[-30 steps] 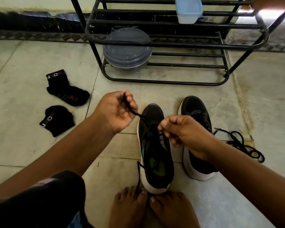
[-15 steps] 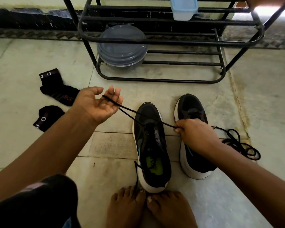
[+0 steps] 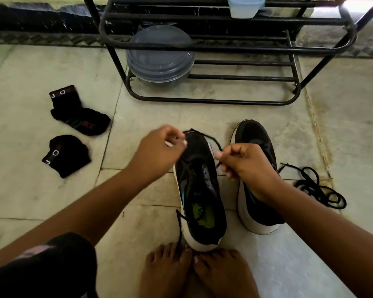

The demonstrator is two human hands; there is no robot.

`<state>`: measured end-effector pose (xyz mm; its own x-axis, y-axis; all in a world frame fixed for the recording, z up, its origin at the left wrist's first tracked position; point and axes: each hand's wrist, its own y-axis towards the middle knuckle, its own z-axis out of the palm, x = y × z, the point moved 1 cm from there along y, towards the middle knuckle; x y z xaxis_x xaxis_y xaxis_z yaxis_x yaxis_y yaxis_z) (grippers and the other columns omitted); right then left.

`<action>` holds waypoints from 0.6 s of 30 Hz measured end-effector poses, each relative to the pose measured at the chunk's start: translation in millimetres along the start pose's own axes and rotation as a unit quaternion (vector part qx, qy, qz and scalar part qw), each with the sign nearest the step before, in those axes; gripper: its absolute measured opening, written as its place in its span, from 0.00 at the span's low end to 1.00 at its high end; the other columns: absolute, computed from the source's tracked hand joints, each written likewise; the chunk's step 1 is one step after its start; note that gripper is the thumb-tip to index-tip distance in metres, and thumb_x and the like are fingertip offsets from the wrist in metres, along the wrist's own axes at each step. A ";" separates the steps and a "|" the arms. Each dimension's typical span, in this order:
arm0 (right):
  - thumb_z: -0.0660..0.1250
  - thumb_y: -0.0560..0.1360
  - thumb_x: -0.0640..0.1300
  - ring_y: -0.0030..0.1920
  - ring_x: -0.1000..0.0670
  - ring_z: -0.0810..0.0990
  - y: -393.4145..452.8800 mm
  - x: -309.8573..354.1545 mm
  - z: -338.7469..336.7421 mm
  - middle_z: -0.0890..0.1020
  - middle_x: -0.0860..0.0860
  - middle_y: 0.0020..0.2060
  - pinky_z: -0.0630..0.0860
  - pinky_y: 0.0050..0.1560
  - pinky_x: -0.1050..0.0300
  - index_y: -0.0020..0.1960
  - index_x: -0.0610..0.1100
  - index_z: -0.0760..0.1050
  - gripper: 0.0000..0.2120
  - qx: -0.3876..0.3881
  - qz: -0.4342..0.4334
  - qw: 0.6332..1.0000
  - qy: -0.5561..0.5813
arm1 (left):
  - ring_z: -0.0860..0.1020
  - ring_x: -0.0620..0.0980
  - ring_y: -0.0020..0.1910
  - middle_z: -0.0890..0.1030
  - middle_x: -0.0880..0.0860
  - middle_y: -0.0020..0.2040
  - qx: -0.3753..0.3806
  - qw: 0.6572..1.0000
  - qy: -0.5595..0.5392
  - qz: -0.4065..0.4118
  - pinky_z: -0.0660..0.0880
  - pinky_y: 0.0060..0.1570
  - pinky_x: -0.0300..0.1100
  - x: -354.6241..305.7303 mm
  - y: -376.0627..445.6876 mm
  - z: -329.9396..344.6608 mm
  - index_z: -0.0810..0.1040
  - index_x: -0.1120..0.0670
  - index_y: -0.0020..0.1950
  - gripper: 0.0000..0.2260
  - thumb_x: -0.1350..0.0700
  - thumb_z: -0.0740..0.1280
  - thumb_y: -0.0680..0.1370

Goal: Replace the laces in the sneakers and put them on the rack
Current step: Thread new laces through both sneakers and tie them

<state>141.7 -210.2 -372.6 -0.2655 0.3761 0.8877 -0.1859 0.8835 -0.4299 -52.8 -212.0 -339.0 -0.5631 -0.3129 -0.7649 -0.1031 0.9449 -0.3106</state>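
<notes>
Two black sneakers with white soles stand on the tiled floor, toes pointing away from me. The left sneaker (image 3: 199,190) has a black lace (image 3: 211,139) running over its toe in a loop. My left hand (image 3: 157,151) pinches one end of this lace above the toe. My right hand (image 3: 248,166) grips the other part of the lace beside the shoe and covers part of the right sneaker (image 3: 254,138). Another lace end trails by the left sneaker's heel. A loose black lace (image 3: 319,190) lies coiled on the floor to the right.
A black metal rack (image 3: 213,48) stands ahead, holding a grey lidded bowl (image 3: 159,57) on its lower shelf and a pale blue box (image 3: 244,6) higher up. Two black socks (image 3: 80,117) (image 3: 66,154) lie at the left. My bare feet (image 3: 198,274) touch the left sneaker's heel.
My left hand came back in from the left and closed on the lace above the toe. My right hand lifted slightly, and the taut lace now hangs in a slack loop.
</notes>
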 end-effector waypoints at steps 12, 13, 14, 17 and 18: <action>0.68 0.75 0.38 0.32 0.52 0.81 19.5 -16.4 4.3 0.83 0.47 0.32 0.80 0.36 0.60 0.43 0.39 0.80 0.04 -0.018 0.007 0.992 -0.128 | 0.76 0.50 0.44 0.76 0.54 0.44 0.190 0.978 0.052 -0.063 0.73 0.46 0.42 12.9 -7.6 48.8 0.75 0.47 0.40 0.07 0.57 0.70 0.74; 0.68 0.75 0.38 0.32 0.53 0.81 19.8 -16.5 4.6 0.82 0.49 0.32 0.80 0.37 0.60 0.41 0.41 0.80 0.04 -0.024 -0.012 0.987 -0.159 | 0.75 0.48 0.42 0.76 0.52 0.42 0.190 0.979 0.029 -0.070 0.72 0.45 0.39 15.4 -6.3 49.9 0.78 0.49 0.44 0.04 0.59 0.69 0.75; 0.68 0.75 0.38 0.32 0.54 0.81 20.2 -16.3 5.3 0.82 0.50 0.31 0.80 0.38 0.60 0.41 0.43 0.80 0.05 -0.026 -0.027 0.983 -0.182 | 0.75 0.46 0.41 0.76 0.50 0.41 0.181 0.980 0.011 -0.077 0.72 0.43 0.35 16.4 -5.1 49.7 0.80 0.53 0.53 0.07 0.60 0.68 0.75; 0.68 0.75 0.39 0.32 0.57 0.80 20.8 -16.3 7.5 0.82 0.52 0.31 0.80 0.40 0.61 0.41 0.44 0.80 0.05 -0.023 -0.043 0.978 -0.205 | 0.75 0.41 0.38 0.75 0.46 0.39 0.174 0.981 -0.008 -0.085 0.71 0.40 0.30 21.8 -1.5 50.4 0.76 0.57 0.64 0.16 0.61 0.67 0.76; 0.68 0.75 0.40 0.32 0.56 0.81 21.4 -16.1 7.9 0.82 0.52 0.31 0.80 0.40 0.61 0.42 0.44 0.80 0.05 -0.025 -0.045 0.976 -0.210 | 0.75 0.41 0.38 0.75 0.46 0.39 0.171 0.982 -0.008 -0.082 0.71 0.39 0.30 21.2 -1.5 49.7 0.76 0.57 0.65 0.16 0.61 0.67 0.76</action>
<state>134.5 -199.6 -397.4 -0.6170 0.1578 0.7710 -0.1823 0.9244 -0.3350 -23.8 -224.8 -382.8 -0.5491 -0.4625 -0.6962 0.0915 0.7947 -0.6001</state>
